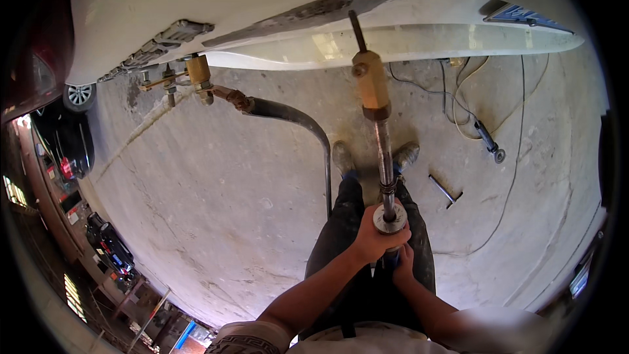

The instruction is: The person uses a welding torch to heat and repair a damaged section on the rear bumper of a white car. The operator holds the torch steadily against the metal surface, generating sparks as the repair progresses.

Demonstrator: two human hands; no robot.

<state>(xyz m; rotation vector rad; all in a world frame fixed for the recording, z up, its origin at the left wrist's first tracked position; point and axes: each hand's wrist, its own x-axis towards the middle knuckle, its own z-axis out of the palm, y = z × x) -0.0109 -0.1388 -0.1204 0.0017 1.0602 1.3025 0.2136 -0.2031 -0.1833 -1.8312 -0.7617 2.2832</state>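
Note:
My left hand (376, 235) is closed around the round metal sliding weight of a slide hammer (384, 147). Lower down, my right hand (404, 267) grips the rear handle end of the same tool, partly hidden by the left hand and the weight. The shaft runs forward from my hands to a brass-coloured block (371, 82) with a thin dark rod (357, 29) at its front. That rod's tip overlaps a bare grey patch (314, 14) on a white car body panel (275, 51); whether they touch I cannot tell.
At left, a brass clamp block (198, 70) with bolts hangs at the panel, joined to a thick black cable (288, 111). On the concrete floor (229, 177) lie a hammer (447, 191), a dark cylindrical tool (486, 136) and loose cords (522, 124). A black car (62, 134) stands far left.

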